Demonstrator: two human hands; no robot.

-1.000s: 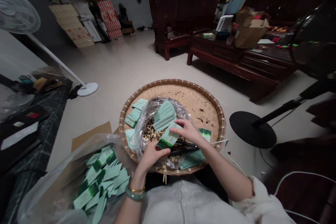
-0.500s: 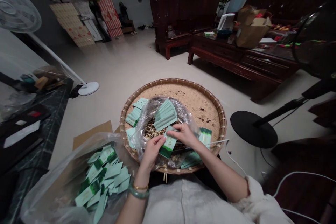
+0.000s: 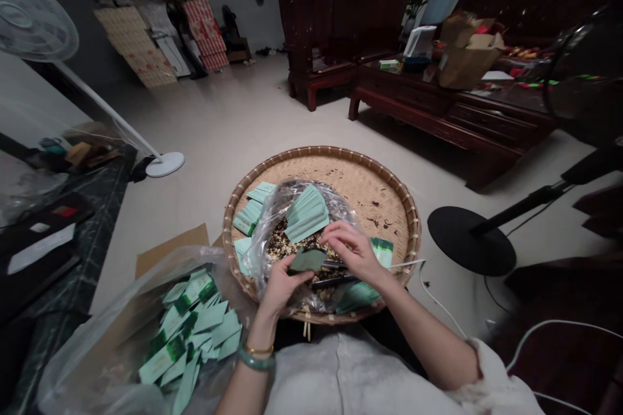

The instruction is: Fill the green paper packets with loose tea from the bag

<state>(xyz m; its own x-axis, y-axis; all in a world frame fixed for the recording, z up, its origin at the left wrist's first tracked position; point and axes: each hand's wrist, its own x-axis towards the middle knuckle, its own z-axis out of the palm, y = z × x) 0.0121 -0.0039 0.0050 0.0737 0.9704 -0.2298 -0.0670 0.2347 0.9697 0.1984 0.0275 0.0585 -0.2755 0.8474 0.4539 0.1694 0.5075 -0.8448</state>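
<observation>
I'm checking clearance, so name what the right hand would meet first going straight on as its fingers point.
Probably the fanned stack of pale green packets, just ahead of the right hand in the picture. Depth is unclear, though: if the hand hangs higher, it could pass over the stack.

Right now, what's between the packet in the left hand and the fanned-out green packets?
The head view shows loose dark and pale bits, in the clear bag, between the packet in the left hand and the fanned-out packets.
</observation>
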